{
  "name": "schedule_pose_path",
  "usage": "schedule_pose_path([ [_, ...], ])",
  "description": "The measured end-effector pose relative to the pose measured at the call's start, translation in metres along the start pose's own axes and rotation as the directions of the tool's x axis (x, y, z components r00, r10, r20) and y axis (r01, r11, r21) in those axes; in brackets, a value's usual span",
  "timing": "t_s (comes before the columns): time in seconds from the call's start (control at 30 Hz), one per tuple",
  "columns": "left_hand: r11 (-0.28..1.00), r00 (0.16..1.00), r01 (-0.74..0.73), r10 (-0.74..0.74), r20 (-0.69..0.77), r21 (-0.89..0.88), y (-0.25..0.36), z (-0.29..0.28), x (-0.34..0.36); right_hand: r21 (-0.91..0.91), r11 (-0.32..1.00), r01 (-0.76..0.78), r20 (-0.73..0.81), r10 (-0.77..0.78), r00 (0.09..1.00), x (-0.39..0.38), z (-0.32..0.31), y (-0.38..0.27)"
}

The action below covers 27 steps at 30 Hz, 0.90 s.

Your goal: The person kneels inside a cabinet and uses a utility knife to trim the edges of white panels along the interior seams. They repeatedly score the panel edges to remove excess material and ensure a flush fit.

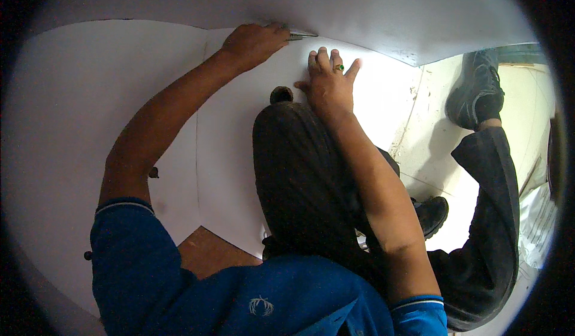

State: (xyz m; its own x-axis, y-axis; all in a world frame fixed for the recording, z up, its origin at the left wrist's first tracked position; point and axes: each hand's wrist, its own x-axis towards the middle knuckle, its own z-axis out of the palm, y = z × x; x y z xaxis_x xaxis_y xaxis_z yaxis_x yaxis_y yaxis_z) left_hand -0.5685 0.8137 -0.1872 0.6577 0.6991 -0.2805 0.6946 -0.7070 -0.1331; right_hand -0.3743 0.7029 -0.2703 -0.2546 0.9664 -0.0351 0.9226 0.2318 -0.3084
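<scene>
Up at the base of the pale wall [359, 12], my left hand [257, 44] is closed around a thin, pointed metal tool [302, 36]; its kind cannot be made out. The tool's tip lies along the line where the wall meets the white surface [227, 96]. My fingers hide its other end. To the right and a little nearer, my right hand [332, 87] rests on the brightly lit white surface with its fingers spread, a green-stoned ring on one of them. Nothing is in it.
My bent knee [281, 126] in dark trousers rises between my arms, beside a small round dark object [281, 94]. A dark shoe [476, 90] stands on floor tiles [434, 150] at the right. Crumpled clear plastic [536, 225] lies at the right edge, a brown patch [218, 252] near my torso.
</scene>
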Motion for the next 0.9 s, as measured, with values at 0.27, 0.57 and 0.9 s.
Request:
schedule_pose_path([
  [0.27,0.999,0.998,0.022,-0.025,0.057,0.043,-0.040,0.019,-0.020,-0.027,0.999,0.033,0.030,-0.032,0.999,-0.003,-0.005,0.002],
  [0.57,0.987,0.989,0.095,-0.109,0.102,0.131,-0.111,0.033,-0.084,-0.019,0.999,0.048,0.021,-0.047,0.999,-0.005,-0.010,-0.005],
  [0.9,0.981,0.965,0.192,-0.192,0.179,0.018,-0.010,-0.013,-0.014,0.028,1.000,0.002,0.033,-0.002,0.999,-0.003,-0.005,0.000],
])
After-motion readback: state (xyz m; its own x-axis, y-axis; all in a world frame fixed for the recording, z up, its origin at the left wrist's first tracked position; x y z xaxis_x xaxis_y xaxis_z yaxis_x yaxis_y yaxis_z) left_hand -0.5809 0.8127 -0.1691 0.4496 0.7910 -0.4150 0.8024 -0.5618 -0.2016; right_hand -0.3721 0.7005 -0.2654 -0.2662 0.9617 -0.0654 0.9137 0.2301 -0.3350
